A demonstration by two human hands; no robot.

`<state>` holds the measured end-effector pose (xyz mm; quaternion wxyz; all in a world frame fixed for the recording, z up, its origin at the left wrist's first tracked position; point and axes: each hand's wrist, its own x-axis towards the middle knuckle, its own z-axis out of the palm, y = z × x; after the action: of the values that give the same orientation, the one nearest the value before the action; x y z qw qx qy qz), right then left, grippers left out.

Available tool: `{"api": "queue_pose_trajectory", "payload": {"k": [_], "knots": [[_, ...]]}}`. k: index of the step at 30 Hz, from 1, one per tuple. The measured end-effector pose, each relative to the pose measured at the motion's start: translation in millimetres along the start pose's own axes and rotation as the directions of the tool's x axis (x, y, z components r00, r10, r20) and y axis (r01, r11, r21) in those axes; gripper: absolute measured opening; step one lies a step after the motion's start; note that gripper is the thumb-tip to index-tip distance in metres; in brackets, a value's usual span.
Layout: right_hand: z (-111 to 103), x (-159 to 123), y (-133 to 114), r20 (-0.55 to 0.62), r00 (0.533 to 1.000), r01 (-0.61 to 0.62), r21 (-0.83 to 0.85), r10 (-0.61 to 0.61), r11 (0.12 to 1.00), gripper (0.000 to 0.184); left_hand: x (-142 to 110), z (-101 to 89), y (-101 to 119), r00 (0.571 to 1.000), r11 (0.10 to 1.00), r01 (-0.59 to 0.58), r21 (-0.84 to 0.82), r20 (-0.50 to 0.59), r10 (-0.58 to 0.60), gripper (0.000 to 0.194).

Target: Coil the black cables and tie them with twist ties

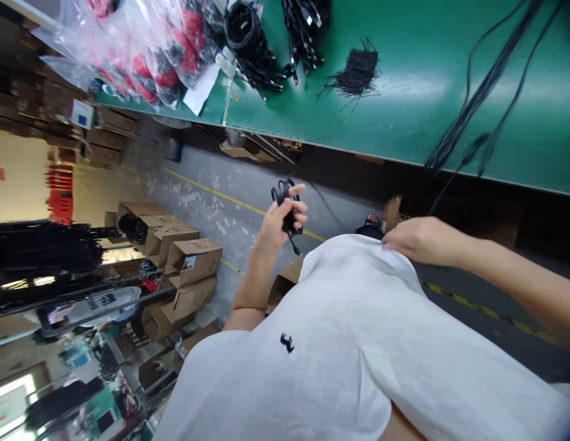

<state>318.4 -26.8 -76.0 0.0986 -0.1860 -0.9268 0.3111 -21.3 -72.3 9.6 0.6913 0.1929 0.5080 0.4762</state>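
Cable point(286, 211), small and black, sits bunched in the left hand point(279, 222), up in the air over the floor and well apart from the green surface point(404, 92). The fingers point(298, 208) of this hand are curled around the bundle, with one loop poking out on top and a plug end hanging down below. The right hand point(420, 240) holds no cable; its fingers lie loosely bent on the white shirt point(349, 343), pinching or just touching the cloth, and I cannot tell which. To do this step well, I think the left hand should keep a soft but sure hold, so the loops stay together and the hanging end does not swing or catch on anything. A hold that is too loose could let the coil spring open; one that is too tight could kink the wire. It would help to bring the right hand over to steady the loose end. On the green surface lie more black cable coils point(248, 37), a little heap of black ties point(356, 73), clear bags of red and black parts point(147, 55), and long black wires point(478, 92) that run over the edge. Brown cardboard boxes point(188, 260) stand on the floor to the left.
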Motion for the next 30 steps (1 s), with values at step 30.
{"api": "queue_pose_trajectory", "payload": {"k": [30], "knots": [[18, -41, 53, 0.055, 0.645, -0.764, 0.025, 0.762, 0.645, 0.025, -19, -7.0, 8, 0.997, 0.988, -0.051, -0.147, -0.056, 0.044, 0.047]]}}
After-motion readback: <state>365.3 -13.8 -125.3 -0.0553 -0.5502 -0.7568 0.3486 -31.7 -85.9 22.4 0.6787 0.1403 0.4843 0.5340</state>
